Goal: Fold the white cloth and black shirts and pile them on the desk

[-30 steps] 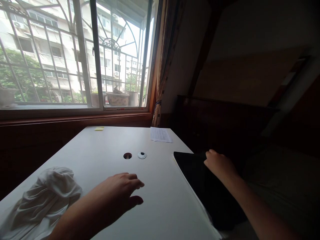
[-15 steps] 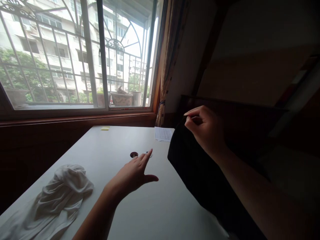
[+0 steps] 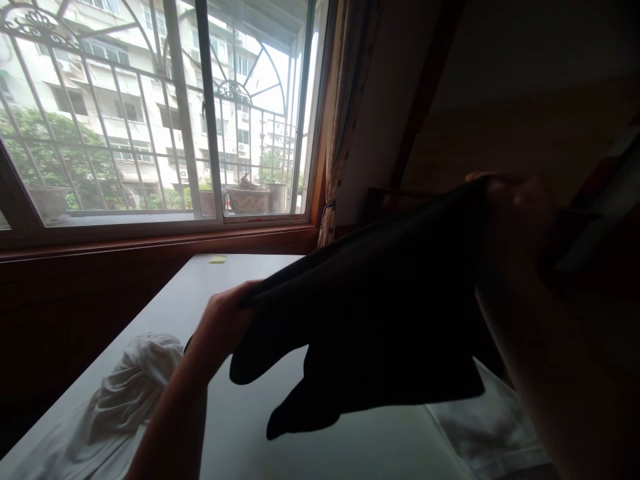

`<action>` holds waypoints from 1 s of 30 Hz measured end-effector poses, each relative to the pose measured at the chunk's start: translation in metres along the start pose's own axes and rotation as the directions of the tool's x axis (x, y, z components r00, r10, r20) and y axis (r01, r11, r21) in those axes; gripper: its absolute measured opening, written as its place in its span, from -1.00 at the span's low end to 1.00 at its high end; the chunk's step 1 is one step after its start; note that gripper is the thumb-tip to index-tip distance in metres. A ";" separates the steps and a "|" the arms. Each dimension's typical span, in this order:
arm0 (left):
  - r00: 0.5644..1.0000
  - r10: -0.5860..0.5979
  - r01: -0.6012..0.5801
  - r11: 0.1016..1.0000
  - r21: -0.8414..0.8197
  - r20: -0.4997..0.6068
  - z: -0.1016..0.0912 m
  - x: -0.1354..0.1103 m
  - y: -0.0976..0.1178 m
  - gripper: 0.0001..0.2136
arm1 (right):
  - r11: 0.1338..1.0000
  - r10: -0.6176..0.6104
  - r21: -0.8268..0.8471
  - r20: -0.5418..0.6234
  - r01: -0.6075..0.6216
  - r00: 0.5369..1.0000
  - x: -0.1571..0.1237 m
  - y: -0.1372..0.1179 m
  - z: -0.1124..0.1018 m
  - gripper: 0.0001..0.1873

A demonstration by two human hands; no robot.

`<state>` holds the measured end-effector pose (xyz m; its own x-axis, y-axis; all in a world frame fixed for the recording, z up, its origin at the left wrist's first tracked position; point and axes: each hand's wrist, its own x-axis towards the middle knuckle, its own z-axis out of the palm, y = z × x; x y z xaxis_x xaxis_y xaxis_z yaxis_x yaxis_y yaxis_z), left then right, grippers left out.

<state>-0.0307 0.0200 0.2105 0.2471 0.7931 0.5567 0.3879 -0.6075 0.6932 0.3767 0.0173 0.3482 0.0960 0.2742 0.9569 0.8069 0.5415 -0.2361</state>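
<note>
Now the black cloth (image 3: pixel 390 307), which half a second ago hung from the right hand (image 3: pixel 520 200) alone, is stretched in the air above the bench (image 3: pixel 240 433) between both hands, so it seems better supported and spreads wider, with pale fabric (image 3: pixel 500 420) bared at the lower right. The left hand (image 3: pixel 225 313), splayed and empty then, has closed on the cloth's upper left edge, while the right appears clenched on the opposite corner, though blur and gloom obscure its fingers. Left fingertips are hidden, and the dark folds hardly separate.
</note>
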 end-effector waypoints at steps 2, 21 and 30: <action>0.995 -0.035 0.041 0.997 0.064 -0.098 -0.023 -0.005 0.002 -0.70 | 0.977 0.213 0.016 -0.010 -0.213 0.977 -0.026 0.022 0.002 -0.68; 0.892 -0.248 0.025 0.863 0.505 0.379 0.024 0.008 -0.103 -0.85 | 0.995 0.073 -0.089 0.967 0.053 0.244 -0.285 -0.064 0.078 -0.74; 0.728 -0.449 -0.050 0.718 0.694 0.518 0.104 -0.009 -0.079 -0.58 | 0.962 0.176 -0.235 0.924 0.142 0.339 -0.294 -0.043 0.077 -0.81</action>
<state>0.0291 0.0656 0.1033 0.4652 0.8736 -0.1429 0.8825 -0.4451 0.1521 0.2689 -0.0248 0.0640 -0.3644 0.9226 0.1268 0.9264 0.3730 -0.0513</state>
